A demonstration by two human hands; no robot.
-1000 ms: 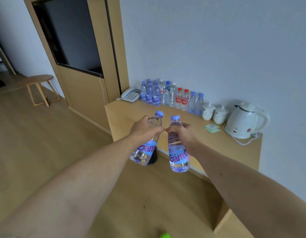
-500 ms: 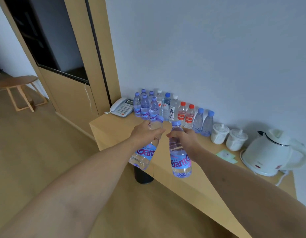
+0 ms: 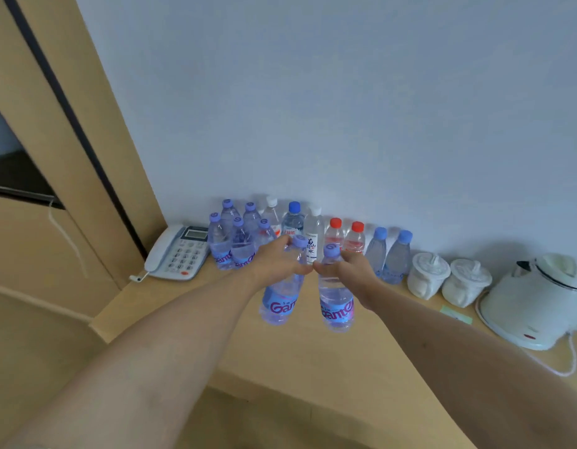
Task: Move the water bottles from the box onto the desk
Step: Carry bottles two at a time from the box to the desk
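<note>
Head view, frame centre: left hand [image 3: 274, 264] and right hand [image 3: 348, 270] each grasp a bottle neck; best lowered upright onto bare desk [image 3: 313, 358]

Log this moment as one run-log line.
left hand: holds left bottle by neck | right hand: holds right bottle by neck | both above desk, not set down | bottle row at wall

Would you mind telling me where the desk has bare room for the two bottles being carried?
Bare wood lies along the front of the light wooden desk, before the row of standing water bottles, and between the grey telephone and the desk's left edge. Crowded: the wall side, from bottles through two white lidded cups to the white kettle.
</note>
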